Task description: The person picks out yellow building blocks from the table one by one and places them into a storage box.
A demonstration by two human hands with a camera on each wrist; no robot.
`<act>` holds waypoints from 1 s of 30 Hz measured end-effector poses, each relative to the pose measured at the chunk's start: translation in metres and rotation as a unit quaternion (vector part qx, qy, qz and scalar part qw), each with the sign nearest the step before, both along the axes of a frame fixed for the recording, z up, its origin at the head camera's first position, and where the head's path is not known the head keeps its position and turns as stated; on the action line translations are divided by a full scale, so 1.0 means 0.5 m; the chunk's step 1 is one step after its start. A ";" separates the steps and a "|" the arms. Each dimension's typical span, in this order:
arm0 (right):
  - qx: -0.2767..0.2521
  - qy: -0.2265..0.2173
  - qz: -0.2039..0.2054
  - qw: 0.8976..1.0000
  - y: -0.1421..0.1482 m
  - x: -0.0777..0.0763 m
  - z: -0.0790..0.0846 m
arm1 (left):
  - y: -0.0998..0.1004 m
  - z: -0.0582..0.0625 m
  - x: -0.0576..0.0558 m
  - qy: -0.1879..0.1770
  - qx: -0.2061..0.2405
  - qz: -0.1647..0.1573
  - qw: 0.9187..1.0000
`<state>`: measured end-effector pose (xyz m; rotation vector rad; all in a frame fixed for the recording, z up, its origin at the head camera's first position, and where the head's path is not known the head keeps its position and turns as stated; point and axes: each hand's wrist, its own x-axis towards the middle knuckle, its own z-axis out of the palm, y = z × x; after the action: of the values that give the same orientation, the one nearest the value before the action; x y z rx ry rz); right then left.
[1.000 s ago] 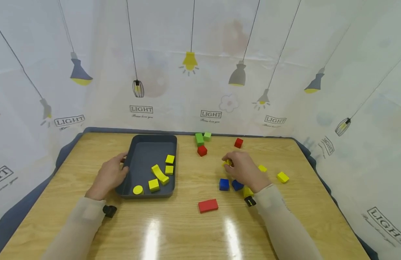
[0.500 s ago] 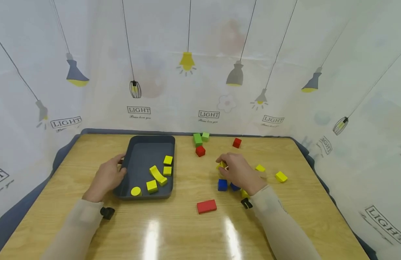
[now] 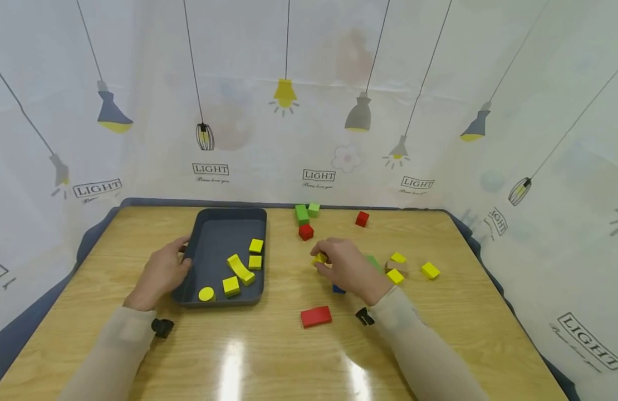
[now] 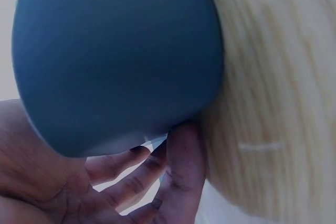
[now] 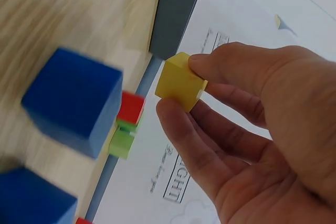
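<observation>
A dark grey tray (image 3: pixel 224 231) lies on the left of the table with several yellow blocks in it, among them a round one (image 3: pixel 206 294) and a curved one (image 3: pixel 240 269). At its left wall, my left hand (image 3: pixel 162 274) holds the rim, thumb on top and fingers along the outside (image 4: pixel 184 169). My right hand (image 3: pixel 350 270) pinches a yellow block (image 5: pixel 181 82) between thumb and fingertips, above the table to the right of the tray. Under this hand a blue cube (image 3: pixel 338 289) is partly hidden; two blue cubes (image 5: pixel 73 100) appear in the right wrist view.
A flat red block (image 3: pixel 316 316) lies in front. Green blocks (image 3: pixel 302 214) and a red block (image 3: pixel 306 232) stand at the back, with another red cube (image 3: pixel 362 219) to their right. Further right are yellow blocks (image 3: pixel 430 270) around a brown block (image 3: pixel 396 267), beside a green piece (image 3: pixel 373 262).
My right hand has moved left toward the tray with the yellow block, uncovering the brown, green and yellow blocks behind it. My left hand stays at the tray; the view has shifted slightly.
</observation>
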<state>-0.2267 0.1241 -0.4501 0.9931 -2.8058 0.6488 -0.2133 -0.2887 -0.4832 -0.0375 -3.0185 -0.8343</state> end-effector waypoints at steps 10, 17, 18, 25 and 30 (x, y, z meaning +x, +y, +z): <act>-0.002 -0.016 0.029 0.999 -0.051 0.009 0.004 | 0.006 0.004 -0.005 -0.003 -0.005 -0.005 1.000; -0.004 -0.005 0.065 0.998 -0.090 0.017 0.006 | 0.009 0.011 -0.004 0.003 -0.005 -0.008 1.000; -0.004 -0.007 0.069 0.998 -0.095 0.019 0.008 | 0.009 0.012 -0.004 0.003 -0.005 -0.007 1.000; -0.005 -0.012 0.096 0.995 -0.137 0.036 0.016 | 0.006 0.011 -0.002 -0.010 0.001 -0.001 1.000; -0.010 0.000 0.126 0.992 -0.166 0.043 0.012 | 0.005 0.009 0.000 -0.017 0.006 0.006 1.000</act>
<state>-0.2051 0.0412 -0.4438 1.3569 -2.6913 0.6988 -0.2134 -0.2863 -0.4788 -0.0059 -3.0423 -0.8613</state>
